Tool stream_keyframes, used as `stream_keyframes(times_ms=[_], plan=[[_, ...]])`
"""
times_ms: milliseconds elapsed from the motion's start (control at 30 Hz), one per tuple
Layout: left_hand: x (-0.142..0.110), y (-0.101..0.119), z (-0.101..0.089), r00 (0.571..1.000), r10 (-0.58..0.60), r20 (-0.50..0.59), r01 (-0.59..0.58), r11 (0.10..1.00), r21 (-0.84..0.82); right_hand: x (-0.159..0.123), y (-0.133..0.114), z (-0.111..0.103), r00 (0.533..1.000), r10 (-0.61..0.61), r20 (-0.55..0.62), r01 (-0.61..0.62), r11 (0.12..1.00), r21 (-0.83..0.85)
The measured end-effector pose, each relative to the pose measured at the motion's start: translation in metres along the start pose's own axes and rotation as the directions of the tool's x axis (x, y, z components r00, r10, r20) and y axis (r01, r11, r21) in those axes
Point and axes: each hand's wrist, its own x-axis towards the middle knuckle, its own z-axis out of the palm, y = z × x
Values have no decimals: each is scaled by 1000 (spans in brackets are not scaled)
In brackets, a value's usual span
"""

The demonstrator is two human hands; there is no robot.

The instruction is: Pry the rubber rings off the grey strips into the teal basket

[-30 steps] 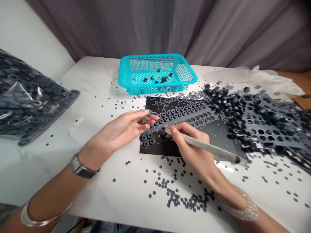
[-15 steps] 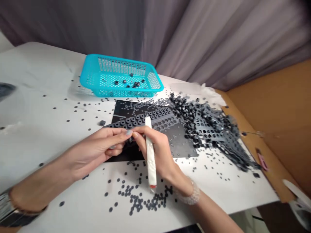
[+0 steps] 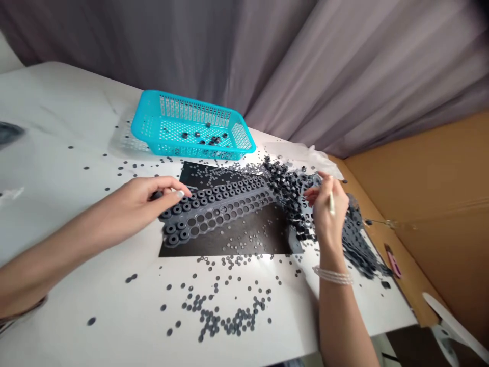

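The strip [image 3: 226, 201] lies on the black mat [image 3: 210, 247] at the centre of the frame, running from centre left up towards the pile [image 3: 283, 179] at right of centre. Rings [image 3: 173, 239] occupy its upper rows and the left end of its lower rows; the other lower holes show no rings.

Left hand [image 3: 162, 196]: at the strip's left end, fingers curled, thumb extended beside the index finger. A dark piece [image 3: 156, 195] shows at the curled fingers; whether it is gripped cannot be told.

Right hand [image 3: 329, 206]: at the pile, with a pale stick [image 3: 332, 203] clasped in the curled fingers. Whether the fingertips hold a piece cannot be told.

The basket [image 3: 193, 153], upper centre, contains a few dark pieces. Loose discs [image 3: 229, 326] lie at lower centre.

Handling (judged): the strip is probably light and flexible; support it at both ends, by the outer edges, to limit sagging. The rings appear small, light and firm, and liable to roll; pinch each by its outer wall.
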Motion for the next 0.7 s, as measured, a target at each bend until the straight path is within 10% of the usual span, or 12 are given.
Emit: stream_keyframes(times_ms=[133, 467, 700], plan=[[-7, 2, 3, 984, 158, 88, -180, 821, 542, -25, -30, 23, 983, 61, 176, -116, 939, 325], [-23, -5, 13, 925, 118, 361, -359, 584, 728, -97, -83, 60, 666, -76, 742, -231, 925, 302], [-26, -5, 18, 928, 102, 357, -355, 530, 770, -104, -87, 65, 616, -186, 765, -53, 960, 275]])
